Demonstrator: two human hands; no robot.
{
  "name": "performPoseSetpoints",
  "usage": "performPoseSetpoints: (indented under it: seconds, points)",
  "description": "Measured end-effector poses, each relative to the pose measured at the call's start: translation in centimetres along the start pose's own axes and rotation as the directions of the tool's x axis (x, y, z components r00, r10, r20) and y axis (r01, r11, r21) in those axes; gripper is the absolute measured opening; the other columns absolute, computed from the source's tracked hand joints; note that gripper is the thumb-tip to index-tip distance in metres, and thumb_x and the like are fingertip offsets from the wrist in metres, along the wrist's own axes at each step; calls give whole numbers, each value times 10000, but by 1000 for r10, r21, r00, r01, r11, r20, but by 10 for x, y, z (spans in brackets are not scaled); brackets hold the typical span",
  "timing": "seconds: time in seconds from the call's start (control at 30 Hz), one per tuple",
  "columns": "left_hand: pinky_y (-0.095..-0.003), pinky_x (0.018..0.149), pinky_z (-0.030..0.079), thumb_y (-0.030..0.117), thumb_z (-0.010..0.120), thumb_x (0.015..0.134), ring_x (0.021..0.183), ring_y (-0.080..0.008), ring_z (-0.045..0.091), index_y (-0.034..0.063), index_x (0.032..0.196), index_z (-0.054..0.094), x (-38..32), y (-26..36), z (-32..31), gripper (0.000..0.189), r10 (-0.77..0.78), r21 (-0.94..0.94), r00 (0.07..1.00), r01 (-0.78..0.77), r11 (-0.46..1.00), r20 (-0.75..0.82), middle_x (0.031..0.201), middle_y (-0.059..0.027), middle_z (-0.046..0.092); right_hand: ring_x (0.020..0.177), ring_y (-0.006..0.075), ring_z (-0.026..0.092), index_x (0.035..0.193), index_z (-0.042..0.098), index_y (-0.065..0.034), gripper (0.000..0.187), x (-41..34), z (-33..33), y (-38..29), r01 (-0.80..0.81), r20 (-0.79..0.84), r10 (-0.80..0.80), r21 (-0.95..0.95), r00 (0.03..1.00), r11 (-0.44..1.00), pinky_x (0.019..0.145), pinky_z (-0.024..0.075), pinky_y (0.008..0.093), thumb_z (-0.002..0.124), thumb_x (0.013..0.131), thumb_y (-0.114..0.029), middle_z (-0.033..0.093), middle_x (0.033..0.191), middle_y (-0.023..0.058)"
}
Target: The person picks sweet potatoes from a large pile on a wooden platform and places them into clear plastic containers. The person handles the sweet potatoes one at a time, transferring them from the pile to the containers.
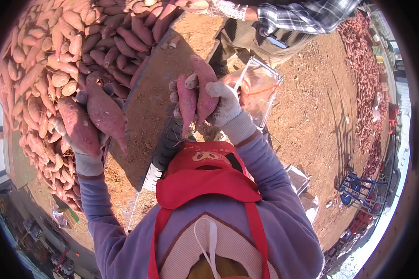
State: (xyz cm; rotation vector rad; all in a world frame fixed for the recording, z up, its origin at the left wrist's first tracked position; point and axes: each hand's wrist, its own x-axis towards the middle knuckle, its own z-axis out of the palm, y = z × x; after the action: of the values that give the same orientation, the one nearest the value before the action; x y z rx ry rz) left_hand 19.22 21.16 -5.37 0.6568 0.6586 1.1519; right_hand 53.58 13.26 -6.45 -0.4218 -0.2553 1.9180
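Observation:
My left hand, in a soil-stained knit work glove, holds two large sweet potatoes at the edge of the heap: a darker, blunt sweet potato by the thumb and a tapered sweet potato beside it. Two slimmer roots sit in my right hand, also gloved: a small sweet potato among the fingers and a longer sweet potato under the thumb. Left of and beyond my hands rises the big heap of sweet potatoes. Near my right hand stands a clear plastic bag on a white frame.
A co-worker's gloved hand holds a sweet potato at the top, below a plaid sleeve. Bare soil lies to the right. Farther off are a blue metal cart and a long row of sweet potatoes.

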Motion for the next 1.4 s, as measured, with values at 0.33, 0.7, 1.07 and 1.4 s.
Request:
performPoseSetpoints:
  seconds: [0.33,0.7,1.07,1.4]
  points:
    - [-623,1046,368,691,574,803,1377,-431,332,71,1276,551,26,-241,189,779,-708,-103,503,843,527,495,1441,-213,419,1040,396,603,1429,382,-207,732,-361,-136,30,711,-756,-531,-125,384,692,824,534,588,664,765,-335,591,1128,204]
    - [-502,916,488,435,698,876,1056,-305,572,144,1327,523,94,-426,244,565,-763,680,552,703,208,-336,1250,-87,537,847,297,617,1112,553,-173,274,-574,-229,98,837,-898,-216,-436,-382,330,717,526,537,649,879,-281,613,901,65]
    - [-264,808,509,212,608,965,867,-116,620,22,1199,622,-25,-279,270,302,-844,875,536,405,266,9,983,-39,661,853,178,670,976,668,-108,303,-513,-236,26,459,-967,-202,-111,153,882,733,552,360,606,941,-402,706,939,57]
    - [-273,870,502,220,643,918,981,-127,627,2,1221,614,-60,-17,105,375,-457,680,887,374,630,-65,1097,-53,679,660,196,656,945,633,-36,265,-99,-104,-78,-193,-443,-24,-436,896,879,612,553,326,593,943,-298,677,813,99]
